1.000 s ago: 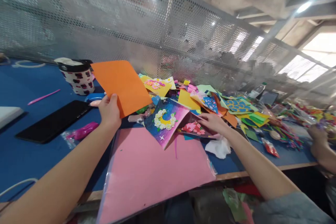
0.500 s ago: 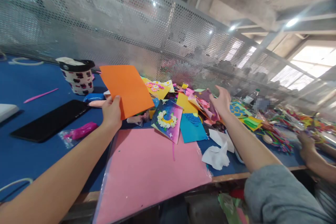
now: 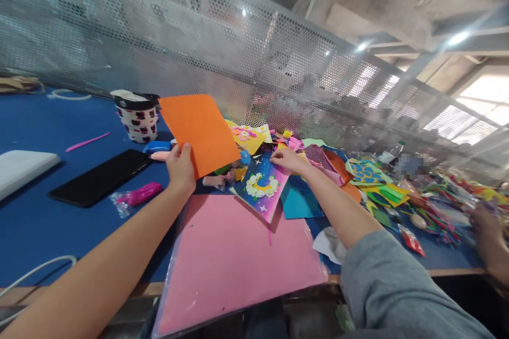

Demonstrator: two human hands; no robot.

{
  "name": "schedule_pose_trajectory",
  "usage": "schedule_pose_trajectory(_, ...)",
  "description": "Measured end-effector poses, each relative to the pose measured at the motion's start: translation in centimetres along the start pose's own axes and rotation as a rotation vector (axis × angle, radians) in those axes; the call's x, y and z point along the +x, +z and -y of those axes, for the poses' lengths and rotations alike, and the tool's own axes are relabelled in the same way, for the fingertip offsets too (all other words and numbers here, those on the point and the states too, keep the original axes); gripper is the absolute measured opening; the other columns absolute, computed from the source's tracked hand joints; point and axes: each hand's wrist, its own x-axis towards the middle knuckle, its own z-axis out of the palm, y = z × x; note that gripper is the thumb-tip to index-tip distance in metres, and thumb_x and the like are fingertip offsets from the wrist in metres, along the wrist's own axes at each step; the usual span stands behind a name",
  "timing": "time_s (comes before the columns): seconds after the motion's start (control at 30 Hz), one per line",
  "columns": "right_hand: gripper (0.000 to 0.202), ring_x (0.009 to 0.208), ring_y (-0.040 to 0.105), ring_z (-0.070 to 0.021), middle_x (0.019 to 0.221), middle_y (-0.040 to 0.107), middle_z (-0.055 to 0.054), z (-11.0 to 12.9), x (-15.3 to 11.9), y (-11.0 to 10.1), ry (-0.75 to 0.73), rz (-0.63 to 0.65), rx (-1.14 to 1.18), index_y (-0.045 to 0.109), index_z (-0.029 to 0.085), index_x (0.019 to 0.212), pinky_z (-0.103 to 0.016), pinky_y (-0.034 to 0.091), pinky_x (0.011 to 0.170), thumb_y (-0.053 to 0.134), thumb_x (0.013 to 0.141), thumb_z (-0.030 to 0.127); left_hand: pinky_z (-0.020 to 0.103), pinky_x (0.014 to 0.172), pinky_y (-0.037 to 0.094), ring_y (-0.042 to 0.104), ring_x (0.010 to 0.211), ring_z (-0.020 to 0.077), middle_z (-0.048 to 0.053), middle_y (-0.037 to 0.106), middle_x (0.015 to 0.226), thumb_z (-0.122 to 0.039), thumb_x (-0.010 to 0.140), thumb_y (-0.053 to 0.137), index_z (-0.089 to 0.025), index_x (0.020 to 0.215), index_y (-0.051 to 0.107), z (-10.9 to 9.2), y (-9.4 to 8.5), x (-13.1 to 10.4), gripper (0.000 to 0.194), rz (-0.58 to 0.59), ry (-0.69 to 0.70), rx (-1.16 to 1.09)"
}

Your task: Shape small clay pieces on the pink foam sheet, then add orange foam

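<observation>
An orange sheet (image 3: 202, 135) is raised above the blue table, its lower left edge pinched in my left hand (image 3: 181, 169). My right hand (image 3: 288, 161) is closed at the upper right edge of a blue and purple card (image 3: 260, 186), which bears a ring of white flowers. That card's lower part overlaps a pink mat (image 3: 242, 259). Right of the card lies a teal sheet (image 3: 300, 202), partly under my right forearm. A yellow card with pink flowers (image 3: 248, 136) rests behind the orange sheet.
A patterned cup (image 3: 137, 119), a black flat object (image 3: 99, 177), a pink packet (image 3: 139, 194) and a white box (image 3: 26, 169) are on the left. Coloured scraps (image 3: 382, 190) spread rightward. A perforated metal screen (image 3: 222, 53) stands behind. Another person's hand (image 3: 489, 238) is at far right.
My right hand has left the dark purple piece and moved left to the flowered card. The orange sheet stays in my left hand. The view has shifted slightly left.
</observation>
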Motion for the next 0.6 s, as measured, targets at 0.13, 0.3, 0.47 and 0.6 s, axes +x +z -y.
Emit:
schedule_pose_trajectory(0.13, 0.025, 0.074, 0.068, -0.0188, 0.083, 0.074, -0.005, -1.0, -0.8, 0.2, 0.09, -0.169, 0.116, 0.068, 0.016, 0.1, -0.029, 0.052, 0.069, 0.054, 0.084, 0.028, 0.026, 0.085, 0.054, 0.065, 0.092, 0.0129, 0.005, 0.068, 0.109, -0.017, 0.09, 0.048, -0.014, 0.098, 0.057, -0.6, -0.2, 1.1, 0.013, -0.048, 0.048, -0.066)
schedule_pose_trajectory(0.3, 0.043, 0.087, 0.069, -0.0187, 0.101, 0.072, -0.008, -0.8, -0.9, 3.8, 0.15, -0.366, 0.249, 0.053, 0.016, 0.124, -0.028, 0.054, 0.074, 0.041, 0.083, 0.02, 0.024, 0.086, 0.053, 0.062, 0.093, 0.0112, 0.007, 0.065, 0.113, -0.014, 0.091, 0.043, -0.013, 0.098, 0.053, -1.6, -0.3, 1.9, 0.012, -0.131, 0.094, -0.12)
schedule_pose_trajectory(0.47, 0.046, 0.098, 0.068, -0.0224, 0.11, 0.069, -0.014, 0.6, 0.7, 7.8, 0.185, -0.475, 0.318, 0.048, 0.013, 0.126, -0.034, 0.054, 0.083, 0.041, 0.081, 0.019, 0.024, 0.083, 0.052, 0.061, 0.086, 0.0104, 0.004, 0.065, 0.101, -0.013, 0.089, 0.045, -0.014, 0.092, 0.051, -1.9, -0.4, 2.1, 0.007, -0.167, 0.117, -0.132)
schedule_pose_trajectory(0.6, 0.052, 0.11, 0.063, -0.024, 0.122, 0.063, -0.017, 1.5, 2.0, 8.3, 0.159, -0.521, 0.317, 0.044, 0.013, 0.133, -0.04, 0.051, 0.093, 0.045, 0.081, 0.018, 0.026, 0.081, 0.054, 0.062, 0.083, 0.0107, 0.004, 0.065, 0.099, -0.014, 0.088, 0.043, -0.014, 0.092, 0.052, -1.7, -0.3, 2.2, 0.01, -0.184, 0.15, -0.144)
